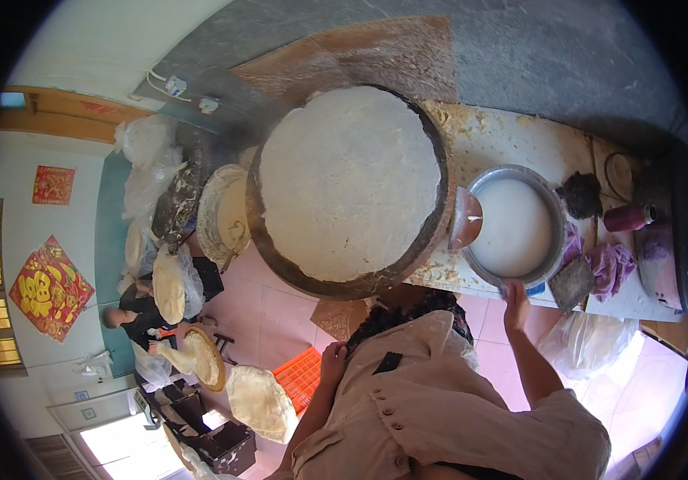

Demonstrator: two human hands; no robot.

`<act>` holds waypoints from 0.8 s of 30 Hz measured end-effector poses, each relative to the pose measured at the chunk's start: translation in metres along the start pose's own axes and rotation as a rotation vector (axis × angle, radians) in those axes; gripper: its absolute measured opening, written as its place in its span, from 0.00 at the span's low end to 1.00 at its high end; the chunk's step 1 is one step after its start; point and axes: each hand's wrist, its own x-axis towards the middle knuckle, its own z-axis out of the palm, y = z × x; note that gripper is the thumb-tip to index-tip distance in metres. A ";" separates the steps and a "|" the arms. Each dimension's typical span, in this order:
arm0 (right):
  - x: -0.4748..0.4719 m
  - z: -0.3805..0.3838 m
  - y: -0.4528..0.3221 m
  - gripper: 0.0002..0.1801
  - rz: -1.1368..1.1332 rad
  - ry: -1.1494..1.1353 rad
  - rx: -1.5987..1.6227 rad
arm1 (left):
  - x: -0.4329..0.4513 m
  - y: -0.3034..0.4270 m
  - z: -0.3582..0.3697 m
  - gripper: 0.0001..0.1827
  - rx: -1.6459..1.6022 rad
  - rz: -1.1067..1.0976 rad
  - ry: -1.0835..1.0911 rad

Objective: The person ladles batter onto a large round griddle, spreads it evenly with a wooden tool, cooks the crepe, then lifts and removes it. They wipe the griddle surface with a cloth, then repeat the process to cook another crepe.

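A large round griddle (440, 157) with a dark rim lies before me, covered almost to its edge by a thin pale sheet of batter (350, 186). To its right stands a metal pot (554, 216) of white liquid (512, 228). My right hand (517, 307) is at the pot's near rim, beside a small blue thing (536, 290); its grip is unclear. At my waist, my left hand (333, 363) hangs with fingers curled, and nothing shows in it. Between griddle and pot rests a curved reddish-brown piece (467, 217).
Left of the griddle is a basin (206, 210) of batter with a utensil. A person (140, 318) handles pale flat sheets farther left, near an orange crate (299, 378). Purple cloths (611, 270), a bottle (629, 217) and a dark block (572, 284) lie on the right counter.
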 end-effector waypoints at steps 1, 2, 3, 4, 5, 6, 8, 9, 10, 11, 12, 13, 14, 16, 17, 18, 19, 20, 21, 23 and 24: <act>-0.020 0.000 0.033 0.12 0.032 -0.009 0.014 | 0.001 0.002 0.001 0.14 0.010 0.014 -0.011; -0.036 0.003 0.071 0.12 0.156 -0.028 0.070 | 0.002 0.004 0.001 0.14 0.015 0.014 -0.009; -0.050 0.009 0.111 0.10 0.234 0.016 0.259 | 0.002 0.006 0.000 0.14 0.013 -0.007 0.009; -0.055 0.011 0.154 0.11 0.458 0.029 0.285 | 0.003 0.009 0.001 0.14 0.011 0.021 0.021; -0.055 0.021 0.194 0.16 0.557 0.193 0.626 | 0.003 0.012 0.003 0.14 -0.001 -0.010 0.041; -0.050 0.015 0.231 0.20 0.739 -0.006 0.384 | 0.003 0.015 0.002 0.13 0.032 0.056 0.027; -0.025 0.014 0.281 0.27 0.792 -0.058 0.617 | 0.002 0.021 0.004 0.14 0.053 0.112 0.046; -0.008 0.018 0.293 0.34 0.807 -0.028 0.728 | 0.005 0.023 0.002 0.15 0.132 0.073 -0.070; 0.013 0.015 0.296 0.36 0.847 -0.014 0.772 | 0.003 0.026 0.004 0.15 0.144 0.092 -0.031; 0.032 0.014 0.293 0.34 0.958 -0.006 0.899 | 0.001 0.029 0.003 0.14 0.167 0.084 -0.009; 0.050 0.017 0.283 0.32 1.087 0.009 1.023 | -0.003 0.029 0.001 0.14 0.144 0.098 0.037; 0.063 0.019 0.269 0.32 1.178 0.049 1.024 | -0.006 0.032 0.004 0.14 0.129 0.076 0.056; 0.071 0.021 0.255 0.32 1.179 0.007 1.001 | -0.009 0.034 0.005 0.14 0.109 0.086 0.076; 0.078 0.022 0.227 0.31 1.143 -0.057 0.965 | -0.016 0.034 0.003 0.14 0.078 0.042 0.087; 0.078 0.021 0.217 0.31 1.133 -0.085 0.943 | -0.018 0.033 0.004 0.14 0.064 0.031 0.090; 0.075 0.020 0.209 0.31 1.121 -0.116 0.929 | -0.020 0.032 0.005 0.13 0.055 0.021 0.095; 0.071 0.017 0.205 0.31 1.115 -0.141 0.914 | -0.021 0.031 0.006 0.13 0.049 0.007 0.096; 0.066 0.013 0.203 0.31 1.104 -0.155 0.899 | -0.022 0.029 0.007 0.13 0.045 -0.007 0.097; 0.062 0.009 0.203 0.31 1.093 -0.172 0.884 | -0.022 0.027 0.009 0.13 0.025 -0.012 0.096; 0.054 -0.003 0.206 0.30 1.077 -0.197 0.859 | -0.021 0.024 0.010 0.13 -0.013 -0.024 0.097; 0.049 -0.008 0.208 0.30 1.069 -0.209 0.844 | -0.018 0.023 0.009 0.13 0.001 0.013 0.094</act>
